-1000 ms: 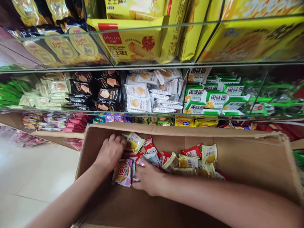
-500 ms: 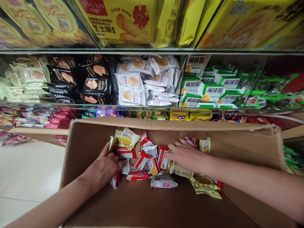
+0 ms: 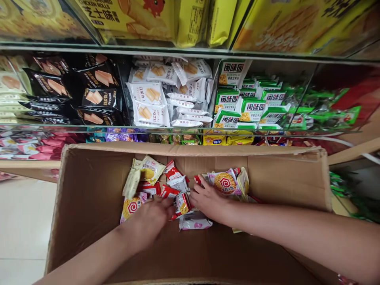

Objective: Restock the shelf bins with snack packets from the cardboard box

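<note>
Inside a deep cardboard box [image 3: 299, 178] lie several small wrapped snacks. My left hand [image 3: 152, 217] reaches in among red-and-white snack packets [image 3: 170, 192]; its fingers bend over them, slightly blurred, and the tips are hidden. Beside its wrist is a biscuit packet with a red spiral [image 3: 130, 208]. My right hand [image 3: 209, 200] rests over the pile with its fingers apart, near a small red packet with a picture [image 3: 181, 204]. Another round-biscuit packet [image 3: 225, 182] lies just behind its knuckles. A white-and-pink packet [image 3: 196, 221] sits below both hands. Yellow biscuit packets [image 3: 151, 170] lean at the back left.
Behind the box, glass-fronted shelves [image 3: 178, 128] hold black packets [image 3: 101, 79], white cake packets [image 3: 150, 97] and green-and-white packets [image 3: 252, 109]. Large yellow bags [image 3: 192, 21] fill the shelf above. Pale floor tiles [image 3: 23, 221] show at left.
My left hand has moved right and my right hand slightly left, so they are closer together. Spiral-marked biscuit packets now show beside both hands. The view has shifted, with the box further left.
</note>
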Motion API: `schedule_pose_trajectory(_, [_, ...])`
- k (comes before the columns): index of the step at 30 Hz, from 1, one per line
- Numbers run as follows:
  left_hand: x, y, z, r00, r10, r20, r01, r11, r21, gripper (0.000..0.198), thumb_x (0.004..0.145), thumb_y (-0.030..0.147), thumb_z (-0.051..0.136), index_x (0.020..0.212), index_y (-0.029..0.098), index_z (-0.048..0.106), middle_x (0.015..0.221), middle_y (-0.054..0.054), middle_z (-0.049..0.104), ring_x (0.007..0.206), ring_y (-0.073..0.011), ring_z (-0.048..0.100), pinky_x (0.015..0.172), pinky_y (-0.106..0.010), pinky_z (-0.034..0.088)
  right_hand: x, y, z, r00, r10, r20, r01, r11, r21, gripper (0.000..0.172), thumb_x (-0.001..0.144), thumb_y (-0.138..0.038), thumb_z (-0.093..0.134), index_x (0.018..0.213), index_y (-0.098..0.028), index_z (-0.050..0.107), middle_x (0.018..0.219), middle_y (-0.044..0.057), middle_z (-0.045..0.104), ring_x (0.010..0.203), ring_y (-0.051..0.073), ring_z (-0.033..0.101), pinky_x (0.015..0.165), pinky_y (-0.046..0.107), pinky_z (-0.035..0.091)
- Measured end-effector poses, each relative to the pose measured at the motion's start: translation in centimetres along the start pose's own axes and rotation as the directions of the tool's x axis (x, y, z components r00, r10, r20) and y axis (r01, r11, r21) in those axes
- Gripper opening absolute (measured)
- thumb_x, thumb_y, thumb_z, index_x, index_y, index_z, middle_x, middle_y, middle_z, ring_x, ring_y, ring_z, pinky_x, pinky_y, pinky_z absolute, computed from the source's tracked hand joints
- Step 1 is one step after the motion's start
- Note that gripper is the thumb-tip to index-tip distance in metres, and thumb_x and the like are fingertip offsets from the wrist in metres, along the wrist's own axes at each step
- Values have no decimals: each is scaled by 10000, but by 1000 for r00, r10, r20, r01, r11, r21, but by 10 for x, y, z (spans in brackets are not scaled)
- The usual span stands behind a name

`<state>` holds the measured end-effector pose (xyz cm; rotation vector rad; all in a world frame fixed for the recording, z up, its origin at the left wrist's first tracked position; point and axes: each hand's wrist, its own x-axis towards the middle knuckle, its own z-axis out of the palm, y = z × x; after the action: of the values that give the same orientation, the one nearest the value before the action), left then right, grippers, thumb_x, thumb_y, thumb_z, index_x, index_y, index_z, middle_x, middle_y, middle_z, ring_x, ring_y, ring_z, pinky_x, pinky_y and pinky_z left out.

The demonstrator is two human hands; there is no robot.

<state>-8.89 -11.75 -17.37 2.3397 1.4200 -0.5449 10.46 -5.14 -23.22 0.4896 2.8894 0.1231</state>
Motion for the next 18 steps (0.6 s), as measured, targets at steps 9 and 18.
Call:
schedule_pose_trajectory(9, [40, 6, 22, 999, -5, 33, 0, 988, 153, 790, 645, -115, 294, 1372, 194, 285, 1255, -175, 526, 816, -338, 632, 625, -484, 520, -44, 23, -27, 984, 73, 160, -67, 997, -41, 141, 773, -150, 553, 815, -177, 685, 896, 86, 625, 1038, 285, 474, 1011, 590, 204])
schedule_pose_trajectory(18, [19, -1, 12, 999, -5, 36, 7, 999, -52, 432, 777, 80, 396, 1136, 251, 567, 1139, -90, 608, 899, -214, 639, 756, -316, 499, -64, 57, -49, 936, 254, 244, -305, 932, 197, 175, 783, -106, 512, 802, -193, 663, 803, 67, 626, 882, 235, 552, 915, 500, 318])
